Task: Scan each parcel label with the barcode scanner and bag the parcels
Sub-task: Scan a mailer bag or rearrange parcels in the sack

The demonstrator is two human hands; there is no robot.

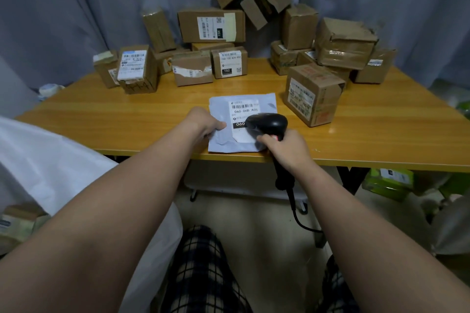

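Note:
A flat grey mailer parcel (223, 140) lies at the front edge of the wooden table (127, 119), its white label (244, 107) facing up. My left hand (203, 122) grips the mailer's left side. My right hand (284, 148) is closed around the handle of a black barcode scanner (268, 123). The scanner's head hovers over the lower part of the label and hides some of it. Its cable hangs down below the table edge.
Several cardboard parcels are piled along the table's back, and one box (314, 94) stands just right of the mailer. A large white bag (45, 168) sits at my left. Green packages (389, 183) lie on the floor to the right. Grey curtain behind.

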